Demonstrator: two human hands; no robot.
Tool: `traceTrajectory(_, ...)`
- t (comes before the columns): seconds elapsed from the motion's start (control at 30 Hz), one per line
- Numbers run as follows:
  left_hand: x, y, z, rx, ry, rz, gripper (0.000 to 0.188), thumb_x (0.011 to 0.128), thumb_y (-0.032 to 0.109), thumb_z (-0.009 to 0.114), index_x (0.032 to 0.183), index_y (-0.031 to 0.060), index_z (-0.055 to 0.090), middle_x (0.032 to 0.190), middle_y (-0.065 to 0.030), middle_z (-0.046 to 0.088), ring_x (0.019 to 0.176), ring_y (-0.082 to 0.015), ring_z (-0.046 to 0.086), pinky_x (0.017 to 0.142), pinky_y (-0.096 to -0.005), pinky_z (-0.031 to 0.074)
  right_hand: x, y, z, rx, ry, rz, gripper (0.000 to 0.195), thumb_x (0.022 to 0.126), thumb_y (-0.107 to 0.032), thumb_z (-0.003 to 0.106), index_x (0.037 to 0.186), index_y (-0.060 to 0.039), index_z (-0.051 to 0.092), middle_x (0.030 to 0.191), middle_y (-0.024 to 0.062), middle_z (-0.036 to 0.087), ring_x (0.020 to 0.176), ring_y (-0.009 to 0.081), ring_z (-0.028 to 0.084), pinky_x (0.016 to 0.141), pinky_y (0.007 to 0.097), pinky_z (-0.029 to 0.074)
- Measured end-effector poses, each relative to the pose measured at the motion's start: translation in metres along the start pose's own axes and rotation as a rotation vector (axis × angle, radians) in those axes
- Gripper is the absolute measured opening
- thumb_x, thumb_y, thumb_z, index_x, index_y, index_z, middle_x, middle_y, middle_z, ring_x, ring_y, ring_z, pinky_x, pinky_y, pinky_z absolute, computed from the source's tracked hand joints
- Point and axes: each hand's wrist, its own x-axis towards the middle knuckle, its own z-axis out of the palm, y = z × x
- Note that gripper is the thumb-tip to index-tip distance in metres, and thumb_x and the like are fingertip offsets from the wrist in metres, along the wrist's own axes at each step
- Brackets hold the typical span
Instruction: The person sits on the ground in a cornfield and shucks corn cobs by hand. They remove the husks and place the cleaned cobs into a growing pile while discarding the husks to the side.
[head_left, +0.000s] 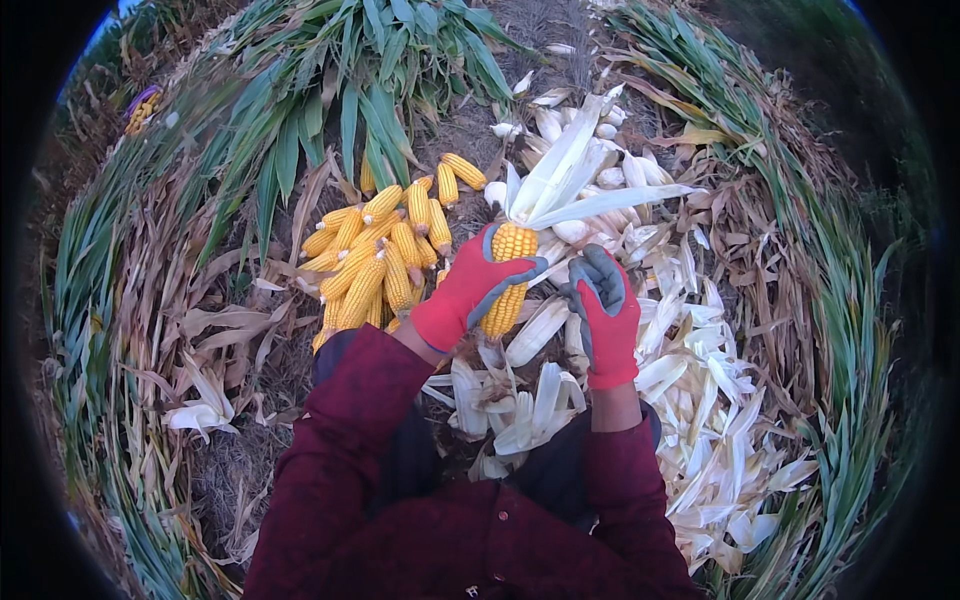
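Note:
My left hand (472, 281), in a red and grey work glove, grips a yellow corn cob (504, 307) around its middle. The cob's tip points toward me. Pale husk leaves (559, 180) are peeled back and fan out from its far end. To the right of the cob, my right hand (606, 300) wears a matching glove. Its fingers are curled, and whether anything is pinched in them cannot be made out. Left of my left hand lies a heap of bare corn cobs (364, 277). Ears still in their husks (611, 176) lie in a pile beyond my right hand.
Loose pale husks (697, 420) cover the ground to my right, with more husks (517, 405) between my knees. Cut green corn stalks (390, 75) are heaped ahead. Long rows of stalks (847, 315) curve along both sides. More yellow cobs (144, 112) show at the far left.

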Motion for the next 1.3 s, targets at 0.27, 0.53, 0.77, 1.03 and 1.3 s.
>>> traceTrajectory(0.27, -0.006, -0.024, 0.020, 0.616, 0.087, 0.449, 0.083, 0.058, 0.035, 0.085, 0.128, 0.0052, 0.051, 0.110, -0.0133, 0.064, 0.100, -0.0251, 0.064, 0.086, -0.0346, 0.050, -0.004, -0.018, 0.002, 0.071, 0.144, 0.031, 0.045, 0.089, -0.015, 0.065, 0.128, 0.0011, 0.051, 0.093, 0.0092, 0.067, 0.076, 0.0096, 0.063, 0.062, 0.0217, 0.047)
traceTrajectory(0.53, -0.014, 0.001, 0.022, 0.197, -0.284, -0.004, 0.059, 0.075, 0.019, 0.073, 0.126, 0.0023, 0.050, 0.113, -0.0069, 0.061, 0.103, -0.0144, 0.058, 0.089, -0.0299, 0.047, -0.014, -0.015, -0.005, -0.019, 0.024, -0.022, 0.035, 0.092, -0.017, 0.062, 0.121, 0.0025, 0.059, 0.085, 0.0059, 0.067, 0.073, 0.0081, 0.061, 0.062, 0.0211, 0.045)
traceTrajectory(0.77, -0.020, -0.004, 0.022, -0.071, -0.536, -0.245, 0.049, 0.086, 0.029, 0.064, 0.125, 0.0039, 0.049, 0.108, -0.0060, 0.059, 0.096, -0.0144, 0.058, 0.083, -0.0310, 0.048, 0.001, -0.032, -0.006, 0.010, -0.108, 0.162, 0.035, 0.093, -0.022, 0.056, 0.119, 0.0020, 0.059, 0.092, 0.0063, 0.068, 0.062, 0.0057, 0.056, 0.054, 0.0191, 0.043)
traceTrajectory(1.03, -0.021, -0.001, 0.032, -0.440, -0.605, -0.306, 0.064, 0.095, 0.056, 0.036, 0.130, 0.0038, 0.045, 0.115, -0.0057, 0.058, 0.102, -0.0157, 0.058, 0.090, -0.0298, 0.046, 0.015, 0.001, -0.015, 0.241, -0.022, 0.252, 0.043, 0.098, -0.036, 0.045, 0.116, 0.0009, 0.059, 0.094, 0.0097, 0.068, 0.050, 0.0026, 0.042, 0.044, 0.0165, 0.032)
traceTrajectory(1.3, -0.033, 0.011, 0.020, -0.048, -0.573, -0.326, 0.056, 0.095, 0.041, 0.049, 0.134, 0.0010, 0.042, 0.120, -0.0085, 0.057, 0.106, -0.0173, 0.059, 0.086, -0.0315, 0.050, 0.024, 0.031, -0.011, 0.609, 0.299, 0.526, 0.044, 0.096, -0.040, 0.048, 0.113, -0.0001, 0.057, 0.080, 0.0030, 0.060, 0.064, 0.0108, 0.053, 0.064, 0.0245, 0.047)
